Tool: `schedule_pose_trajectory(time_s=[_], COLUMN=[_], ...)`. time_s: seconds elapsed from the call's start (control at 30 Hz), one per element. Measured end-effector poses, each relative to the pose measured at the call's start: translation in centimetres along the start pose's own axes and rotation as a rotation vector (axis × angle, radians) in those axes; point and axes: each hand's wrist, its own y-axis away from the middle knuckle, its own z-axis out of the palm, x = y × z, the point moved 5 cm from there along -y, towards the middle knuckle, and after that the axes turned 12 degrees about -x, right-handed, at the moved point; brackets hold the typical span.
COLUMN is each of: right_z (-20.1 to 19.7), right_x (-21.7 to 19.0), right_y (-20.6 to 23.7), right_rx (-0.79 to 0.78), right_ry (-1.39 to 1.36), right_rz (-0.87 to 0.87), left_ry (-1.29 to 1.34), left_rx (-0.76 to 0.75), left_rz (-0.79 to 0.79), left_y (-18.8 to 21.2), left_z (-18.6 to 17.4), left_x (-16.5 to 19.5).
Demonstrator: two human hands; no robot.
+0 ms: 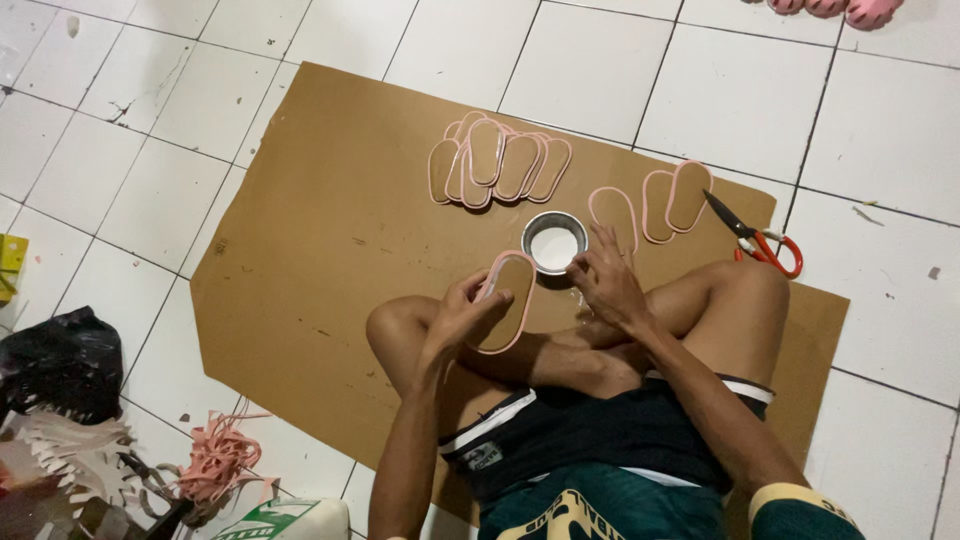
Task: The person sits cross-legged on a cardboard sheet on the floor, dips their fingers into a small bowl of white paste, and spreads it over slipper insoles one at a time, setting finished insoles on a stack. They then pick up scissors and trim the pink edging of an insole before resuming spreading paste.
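I sit cross-legged on a brown cardboard sheet (320, 250) laid on white floor tiles. My left hand (462, 315) holds an oval brown sole piece with a pink rim (510, 300) above my knee. My right hand (605, 278) hovers beside a small round metal tin of white glue (554, 243), fingers spread near its rim. A fanned pile of several pink-rimmed soles (498, 163) lies beyond the tin. Three more soles (652, 205) lie to the right of it.
Red-handled scissors (758, 240) rest at the cardboard's right edge. Pink strip offcuts (220, 462), pale scraps (70, 455) and a black plastic bag (60, 360) sit at lower left. Pink items (840, 8) show at the top edge.
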Motion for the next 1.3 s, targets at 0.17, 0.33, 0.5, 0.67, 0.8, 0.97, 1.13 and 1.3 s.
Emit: schedule_pose_trajectory(time_s=[0.17, 0.33, 0.5, 0.67, 0.8, 0.97, 1.13, 1.3], right_z=[-2.8, -3.4, -3.7, -4.1, -4.1, -2.5, -1.4, -3.6], right_x=[-5.1, -7.2, -7.6, -7.5, -7.5, -7.7, -8.5, -8.6], right_y=[3.1, 3.6, 4.3, 3.6, 3.0, 4.2, 5.9, 4.3], right_rx=[-0.058, -0.077, 0.029, 0.034, 0.03, 0.064, 0.076, 0.16], right_ry=[-0.435, -0.413, -0.295, -0.2, -0.199, -0.219, -0.182, -0.05], right_rz=[-0.455, -0.477, -0.515, -0.522, -0.533, -0.524, -0.526, -0.49], left_ry=[-0.007, 0.05, 0.066, 0.013, 0.07, 0.237, 0.257, 0.186], left_rx=[-0.117, -0.144, -0.09, -0.118, -0.128, -0.02, 0.029, 0.019], left_rz=[0.042, 0.058, 0.042, 0.032, 0.05, 0.071, 0.201, 0.163], left_y=[0.3, 0.6, 1.1, 1.3, 1.6, 1.3, 0.7, 0.8], left_z=[1.0, 2.0, 2.1, 2.5, 2.8, 3.0, 2.8, 3.3], left_x=[2.0, 3.1, 3.5, 3.8, 4.1, 4.0, 4.4, 4.4])
